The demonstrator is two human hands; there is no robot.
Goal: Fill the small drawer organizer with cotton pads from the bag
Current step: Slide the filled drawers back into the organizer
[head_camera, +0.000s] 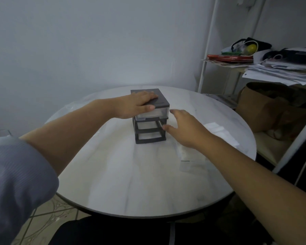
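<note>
A: The small dark-grey plastic drawer organizer (149, 117) is sat mid-surface, pinned from above by the flat, spread left hand (136, 106).

B: The right hand (185, 129) is spread loose beside it, nothing held. Probably light and tippy, so it's best steadied on top, drawers pulled by their front lips.

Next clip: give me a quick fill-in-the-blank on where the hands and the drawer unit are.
1. The left hand lies flat on the ____ of the drawer organizer.
2. The organizer stands on a ____ marble-look table.
3. The right hand reaches toward the organizer's ____ side.
4. The only drawer seated in the frame is the ____ one.

Missing words: top; round; right; top
</note>
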